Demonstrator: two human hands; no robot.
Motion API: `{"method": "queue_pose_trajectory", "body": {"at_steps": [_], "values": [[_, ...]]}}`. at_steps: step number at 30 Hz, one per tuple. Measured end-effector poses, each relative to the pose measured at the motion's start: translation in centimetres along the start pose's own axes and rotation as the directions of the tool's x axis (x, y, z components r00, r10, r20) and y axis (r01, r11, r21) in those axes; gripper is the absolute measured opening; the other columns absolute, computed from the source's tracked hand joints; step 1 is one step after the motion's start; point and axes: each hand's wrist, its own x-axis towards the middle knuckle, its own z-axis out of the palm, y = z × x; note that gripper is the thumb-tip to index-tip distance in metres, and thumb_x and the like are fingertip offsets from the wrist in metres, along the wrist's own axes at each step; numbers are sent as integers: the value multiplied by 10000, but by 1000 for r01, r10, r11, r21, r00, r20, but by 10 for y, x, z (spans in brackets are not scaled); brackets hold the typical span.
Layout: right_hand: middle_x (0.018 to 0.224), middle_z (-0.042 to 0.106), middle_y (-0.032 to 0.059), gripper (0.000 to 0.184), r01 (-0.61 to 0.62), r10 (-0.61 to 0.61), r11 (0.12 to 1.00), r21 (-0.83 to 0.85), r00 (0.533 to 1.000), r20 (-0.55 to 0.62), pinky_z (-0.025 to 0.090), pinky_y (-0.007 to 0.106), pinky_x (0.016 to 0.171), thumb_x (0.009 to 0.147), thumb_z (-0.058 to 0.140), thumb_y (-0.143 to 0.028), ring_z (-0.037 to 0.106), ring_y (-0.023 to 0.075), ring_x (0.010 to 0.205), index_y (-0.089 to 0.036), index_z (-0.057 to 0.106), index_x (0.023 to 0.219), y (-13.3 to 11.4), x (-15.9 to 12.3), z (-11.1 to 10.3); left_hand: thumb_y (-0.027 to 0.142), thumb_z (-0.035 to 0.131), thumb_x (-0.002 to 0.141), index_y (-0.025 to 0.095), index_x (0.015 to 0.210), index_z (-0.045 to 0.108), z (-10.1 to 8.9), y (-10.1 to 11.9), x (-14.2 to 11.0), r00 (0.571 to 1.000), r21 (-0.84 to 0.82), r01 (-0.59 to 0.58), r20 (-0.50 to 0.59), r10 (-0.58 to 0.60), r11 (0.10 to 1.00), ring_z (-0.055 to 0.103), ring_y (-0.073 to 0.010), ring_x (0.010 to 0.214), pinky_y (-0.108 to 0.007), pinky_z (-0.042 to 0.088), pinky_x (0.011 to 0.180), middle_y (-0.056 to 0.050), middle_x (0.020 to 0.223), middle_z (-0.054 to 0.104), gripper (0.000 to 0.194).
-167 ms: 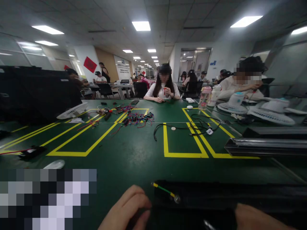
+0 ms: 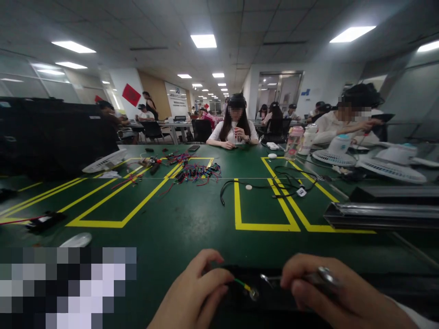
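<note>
Down low, a green wire (image 2: 241, 282) over a long black piece (image 2: 274, 299)

The left hand (image 2: 194, 290) bends its fingers over one end of the wire; I cannot tell if they pinch it. The other end is at a shiny round bit (image 2: 253, 294) on the black piece. The right hand (image 2: 318, 290) grips a silver tool (image 2: 326, 275), tip near the wire. Farther up the green table (image 2: 192, 219) lies a pile of small wires (image 2: 197, 172). Past that sits a person (image 2: 233, 129).

Place: I'm in an open-plan assembly workshop, office-like | before me: green worktop (image 2: 195, 224), yellow tape outlines (image 2: 267, 227), tangled wires (image 2: 200, 172), metal rails (image 2: 384, 210) | around me: people (image 2: 217, 133) at tables (image 2: 171, 124), office chairs (image 2: 151, 130), ceiling light panels (image 2: 203, 41)
</note>
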Motion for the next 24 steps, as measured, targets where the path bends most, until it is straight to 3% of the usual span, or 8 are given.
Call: {"method": "queue_pose_trajectory", "body": {"at_steps": [3, 6, 14, 18, 24], "values": [[652, 693, 2, 193, -144, 138, 990, 13, 971, 195, 492, 230, 557, 937, 464, -273, 660, 181, 606, -228, 612, 820, -3, 26, 14, 68, 490, 913, 292, 1127, 610, 6, -9, 8, 994, -13, 11, 105, -10, 1000, 609, -198, 977, -305, 528, 824, -39, 1192, 489, 332], [655, 700, 18, 142, -149, 142, 989, 8, 957, 252, 479, 239, 543, 902, 501, -258, 658, 191, 598, -215, 596, 806, 7, 34, 24, 51, 489, 904, 269, 1121, 602, 10, -15, 9, 995, -73, 8, 103, 0, 997, 614, -182, 954, -267, 526, 808, -28, 1096, 519, 328], [659, 708, 7, 131, -113, 118, 993, -34, 966, 229, 458, 222, 547, 886, 548, -234, 663, 185, 602, -226, 650, 805, 12, 27, 28, 36, 446, 911, 221, 1076, 592, 15, -11, 3, 996, -116, 46, 75, -37, 992, 609, -180, 952, -273, 524, 827, -44, 1095, 512, 287], [738, 705, 39, 190, -62, 72, 997, -55, 977, 203, 487, 248, 609, 885, 539, -294, 663, 203, 675, -206, 690, 811, 11, 28, 26, 36, 452, 914, 219, 1038, 593, 13, -9, 4, 1000, -126, 6, 16, -4, 992, 600, -172, 947, -259, 513, 826, -34, 1072, 521, 262], [685, 695, -2, 126, 3, 14, 993, -118, 990, 137, 481, 196, 532, 856, 580, -239, 640, 160, 582, -226, 678, 778, 22, 22, 28, 47, 429, 937, 235, 1061, 590, 16, -14, 3, 1000, -82, -21, -12, 20, 996, 608, -165, 900, -243, 518, 784, -34, 1038, 525, 276]]}}
